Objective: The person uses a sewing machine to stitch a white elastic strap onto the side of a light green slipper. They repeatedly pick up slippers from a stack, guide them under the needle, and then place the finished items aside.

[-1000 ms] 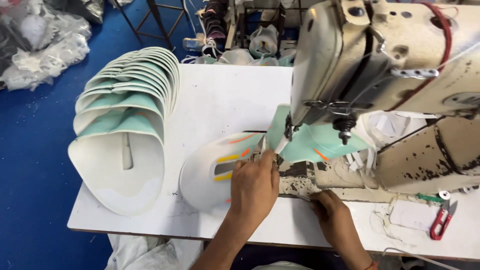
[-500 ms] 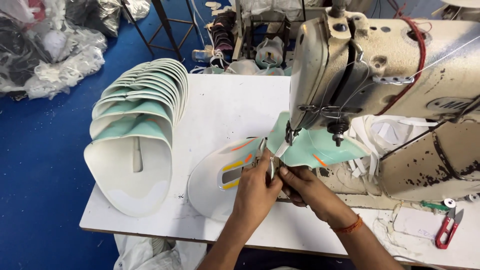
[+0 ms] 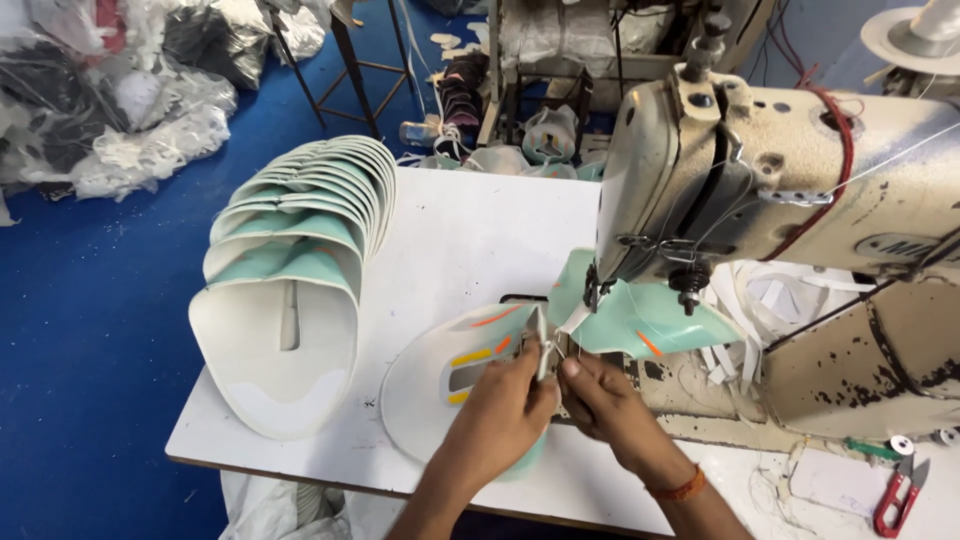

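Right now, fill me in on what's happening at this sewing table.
A person sits at a sewing machine with both hands close together just in front of the needle. The left hand and right hand pinch a small white strip at the edge of a white and mint shoe piece. A nested stack of similar pieces sits on the white table; red snips lie at the right.

I'm in a stitching workshop: a worn industrial sewing machine (image 3: 790,190) sits on my white worktable (image 3: 470,240), a stack of cut mint-and-white pieces (image 3: 300,250) waits beside it, bags of scraps (image 3: 120,100) on the blue floor (image 3: 80,380).
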